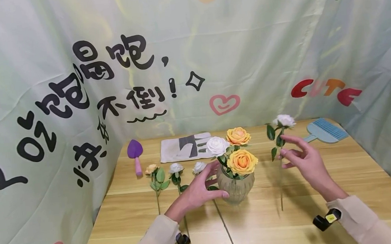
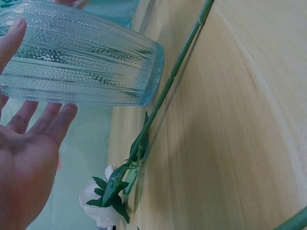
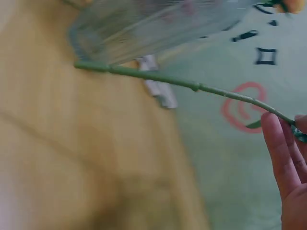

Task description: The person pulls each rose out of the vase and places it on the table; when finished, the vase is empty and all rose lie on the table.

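Note:
A ribbed glass vase [image 1: 236, 187] stands upright on the table, holding a white rose [image 1: 217, 146] and two yellow-orange roses [image 1: 242, 162]. My left hand [image 1: 200, 188] holds the vase from its left side; in the left wrist view the thumb and fingers [image 2: 62, 122] lie along opposite sides of the glass. To the right of the vase, my right hand [image 1: 303, 161] pinches another white rose [image 1: 285, 121] by its stem near the leaves. That green stem [image 3: 168, 79] hangs down, its lower end free of the hand.
Left of the vase lie a small yellow rose [image 1: 152, 169] and two white roses [image 1: 176, 168], stems toward me. Behind are a purple trowel [image 1: 135, 149], a folded grey-white glove [image 1: 173, 149] and a blue dustpan-like tool [image 1: 327, 130]. Printed curtains [image 1: 262, 55] enclose the table.

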The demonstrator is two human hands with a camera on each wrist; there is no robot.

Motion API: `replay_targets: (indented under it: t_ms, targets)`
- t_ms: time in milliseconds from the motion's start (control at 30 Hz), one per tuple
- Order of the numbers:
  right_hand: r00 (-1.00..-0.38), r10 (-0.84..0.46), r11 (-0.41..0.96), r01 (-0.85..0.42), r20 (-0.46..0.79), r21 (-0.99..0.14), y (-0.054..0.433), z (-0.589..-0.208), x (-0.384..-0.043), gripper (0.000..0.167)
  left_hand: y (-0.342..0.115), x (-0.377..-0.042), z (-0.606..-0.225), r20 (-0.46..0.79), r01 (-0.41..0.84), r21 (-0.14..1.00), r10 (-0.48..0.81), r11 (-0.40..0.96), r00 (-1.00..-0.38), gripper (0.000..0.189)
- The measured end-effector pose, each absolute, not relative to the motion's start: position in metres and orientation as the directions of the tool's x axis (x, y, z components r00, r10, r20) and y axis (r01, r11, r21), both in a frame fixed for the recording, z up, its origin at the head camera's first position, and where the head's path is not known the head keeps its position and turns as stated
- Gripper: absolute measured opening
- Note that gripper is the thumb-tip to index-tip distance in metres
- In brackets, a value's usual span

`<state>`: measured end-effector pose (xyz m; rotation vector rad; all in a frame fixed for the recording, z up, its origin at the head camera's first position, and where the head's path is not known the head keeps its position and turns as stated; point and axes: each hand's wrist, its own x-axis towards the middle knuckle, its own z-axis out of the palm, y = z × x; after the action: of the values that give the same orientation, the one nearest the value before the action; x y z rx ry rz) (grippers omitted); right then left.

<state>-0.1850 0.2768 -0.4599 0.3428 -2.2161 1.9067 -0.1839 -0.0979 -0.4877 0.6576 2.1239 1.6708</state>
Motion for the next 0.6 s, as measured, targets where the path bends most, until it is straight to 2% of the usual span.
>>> replay_targets:
  t_ms: [167, 433, 600]
  targets:
    - [-0.974, -0.127, 0.224, -0.215, 0.19, -0.951, 0.267, -0.485, -0.183, 0.054, -0.098, -0.184, -0.487, 0.006, 0.137, 0.972, 0.56, 0.191, -0.828, 0.105]
    - [-0.978, -0.207, 0.182, -0.028, -0.01, -0.983, 0.257, -0.517, -0.184, 0.057, -0.098, -0.184, -0.487, 0.015, 0.15, 0.969, 0.56, 0.195, -0.828, 0.105]
    - [-0.972, -0.222, 0.184, 0.03, -0.072, -0.983, 0.253, -0.528, -0.185, 0.057, -0.098, -0.183, -0.487, 0.007, 0.143, 0.969, 0.557, 0.201, -0.83, 0.105]
